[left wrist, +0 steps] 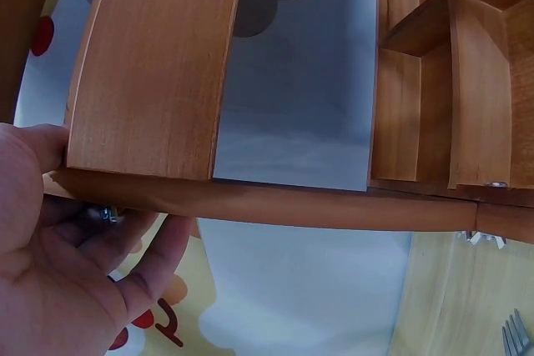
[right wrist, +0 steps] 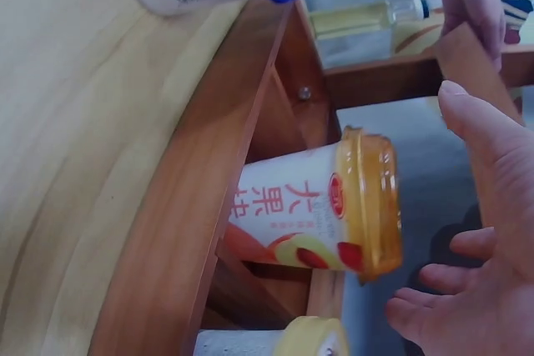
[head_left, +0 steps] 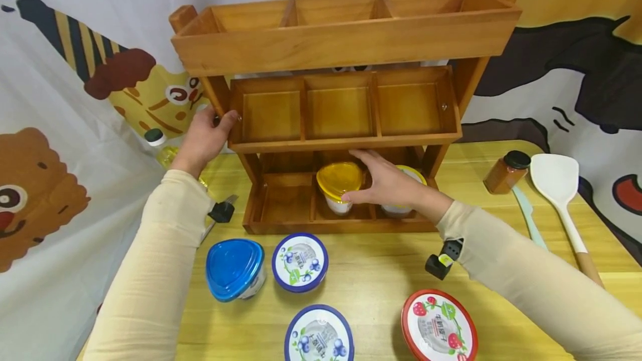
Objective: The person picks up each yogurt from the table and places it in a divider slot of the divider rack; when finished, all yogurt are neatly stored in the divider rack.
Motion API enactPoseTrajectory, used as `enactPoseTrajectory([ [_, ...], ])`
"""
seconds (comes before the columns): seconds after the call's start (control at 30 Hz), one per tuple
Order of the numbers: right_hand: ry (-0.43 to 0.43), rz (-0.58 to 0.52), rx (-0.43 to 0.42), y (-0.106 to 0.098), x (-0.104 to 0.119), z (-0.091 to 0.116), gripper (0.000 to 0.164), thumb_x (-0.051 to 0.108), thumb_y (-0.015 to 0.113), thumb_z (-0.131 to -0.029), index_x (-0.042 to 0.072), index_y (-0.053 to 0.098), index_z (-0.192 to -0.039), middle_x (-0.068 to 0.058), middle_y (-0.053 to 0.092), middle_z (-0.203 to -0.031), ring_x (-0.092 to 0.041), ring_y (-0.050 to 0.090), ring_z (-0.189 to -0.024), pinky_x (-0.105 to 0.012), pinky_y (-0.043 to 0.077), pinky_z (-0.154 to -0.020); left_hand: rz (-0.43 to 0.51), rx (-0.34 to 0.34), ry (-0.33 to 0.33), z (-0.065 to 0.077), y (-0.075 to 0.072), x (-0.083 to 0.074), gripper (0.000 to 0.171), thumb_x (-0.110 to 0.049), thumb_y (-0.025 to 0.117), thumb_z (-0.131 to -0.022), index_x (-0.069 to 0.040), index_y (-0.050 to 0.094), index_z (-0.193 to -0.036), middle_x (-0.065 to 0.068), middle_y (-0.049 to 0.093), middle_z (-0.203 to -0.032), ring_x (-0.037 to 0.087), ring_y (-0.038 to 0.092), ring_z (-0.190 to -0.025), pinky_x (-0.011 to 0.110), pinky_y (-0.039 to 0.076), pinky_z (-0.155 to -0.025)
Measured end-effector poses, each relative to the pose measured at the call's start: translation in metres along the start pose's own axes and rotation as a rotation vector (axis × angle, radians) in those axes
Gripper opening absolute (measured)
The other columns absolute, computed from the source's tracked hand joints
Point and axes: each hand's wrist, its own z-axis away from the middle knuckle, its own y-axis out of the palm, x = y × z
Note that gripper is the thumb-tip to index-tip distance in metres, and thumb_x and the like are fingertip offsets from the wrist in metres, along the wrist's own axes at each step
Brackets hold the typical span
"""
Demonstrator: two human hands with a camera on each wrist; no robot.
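Observation:
A three-tier wooden rack [head_left: 346, 43] stands against the patterned cloth. My left hand [head_left: 203, 138] grips its left side post beside the middle tier, the thumb and fingers on opposite sides of the wood [left wrist: 275, 204]. In the bottom tier's middle compartment sits a white fruit cup with a clear amber-yellow lid [head_left: 340, 179]. Around the far side of this lid my right hand [head_left: 388, 183] is spread; the right wrist view has its fingers loosely bent and apart from the cup [right wrist: 300, 210]. Another cup with a yellow-rimmed lid [right wrist: 321, 339] stands in the right compartment, partly behind the hand.
In front of the rack stand a blue-lidded cup [head_left: 234, 269], two blueberry-lidded cups [head_left: 300, 262] and a strawberry-lidded cup [head_left: 439, 325]. To the right lie a small jar [head_left: 507, 171], a pale green knife [head_left: 529, 219] and a white spatula [head_left: 557, 183]. An oil bottle [head_left: 167, 155] is at left.

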Motion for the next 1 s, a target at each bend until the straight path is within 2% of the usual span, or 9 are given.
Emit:
enactPoseTrajectory([
  [0.17,-0.046,0.032,0.010,-0.003,0.008,0.013,0.105,0.054,0.078,-0.078,0.013,0.023,-0.157,-0.018,0.027,-0.158,-0.037,0.040,-0.137,-0.057,0.037,-0.109,-0.002,0.000,-0.004,0.001,0.000,0.000,0.071,-0.056,0.036,-0.101,-0.005,0.033,-0.150,0.019,0.047,-0.141,0.028,0.047,-0.121,0.049,0.037,-0.108],
  [0.37,-0.100,0.031,0.039,-0.002,0.021,0.025,0.102,0.051,0.079,-0.079,0.014,0.024,-0.156,-0.013,0.025,-0.160,-0.033,0.036,-0.142,-0.054,0.033,-0.113,-0.008,-0.009,0.011,0.001,0.000,0.000,0.070,-0.055,0.036,-0.102,-0.003,0.036,-0.148,0.019,0.049,-0.139,0.028,0.048,-0.119,0.047,0.039,-0.106],
  [0.6,-0.231,0.017,0.078,0.004,0.039,0.032,0.100,0.048,0.079,-0.080,0.012,0.025,-0.156,-0.010,0.028,-0.160,-0.029,0.034,-0.144,-0.051,0.033,-0.114,0.007,-0.007,0.011,0.000,0.000,-0.001,0.067,-0.052,0.037,-0.102,-0.003,0.036,-0.148,0.020,0.049,-0.140,0.028,0.049,-0.122,0.048,0.039,-0.107],
  [0.73,-0.286,0.022,0.128,0.012,0.049,0.032,0.100,0.046,0.079,-0.081,0.007,0.025,-0.156,-0.014,0.028,-0.160,-0.031,0.030,-0.146,-0.051,0.030,-0.116,0.004,-0.006,0.002,0.000,0.000,-0.001,0.068,-0.053,0.036,-0.102,-0.004,0.035,-0.149,0.019,0.049,-0.142,0.028,0.049,-0.123,0.047,0.039,-0.107],
  [0.87,-0.304,0.025,0.200,0.020,0.055,0.031,0.100,0.046,0.078,-0.082,0.009,0.023,-0.157,-0.016,0.024,-0.161,-0.032,0.026,-0.148,-0.051,0.027,-0.117,0.002,-0.007,0.004,0.000,0.001,-0.001,0.068,-0.054,0.035,-0.102,-0.004,0.036,-0.149,0.019,0.049,-0.140,0.027,0.049,-0.121,0.046,0.040,-0.105],
  [1.0,-0.298,0.022,0.274,0.029,0.059,0.030,0.100,0.047,0.076,-0.083,0.011,0.020,-0.157,-0.013,0.022,-0.163,-0.030,0.022,-0.149,-0.050,0.024,-0.119,-0.002,-0.009,0.004,0.000,0.001,-0.001,0.068,-0.054,0.036,-0.102,-0.004,0.036,-0.148,0.019,0.049,-0.139,0.026,0.049,-0.120,0.046,0.040,-0.105],
])
